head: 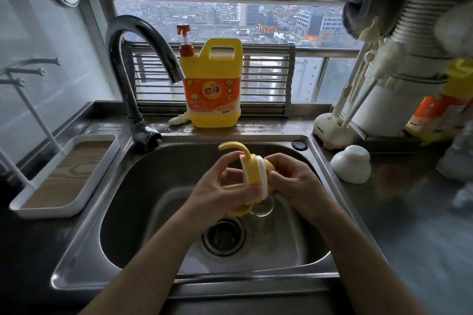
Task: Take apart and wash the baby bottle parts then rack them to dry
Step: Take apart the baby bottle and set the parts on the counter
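Over the steel sink point(122, 212) I hold a baby bottle top: a yellow collar with curved handles point(252, 174) and a white ring point(263, 179). My left hand point(220, 192) grips the yellow part from the left. My right hand point(294, 179) grips the other end, fingers curled round the yellow piece beyond the white ring. A clear round part point(261, 208) shows just below the hands. A white dome cap point(352, 163) lies on the counter to the right. The drying rack tray point(64, 174) with white pegs point(30, 105) stands at the left.
The tap point(143, 64) arches over the sink's back left; no water is visibly running. A yellow dish soap jug point(212, 84) stands on the sill behind. Bottle brushes in a white holder point(332, 133) stand at the back right. The drain point(224, 238) lies below my hands.
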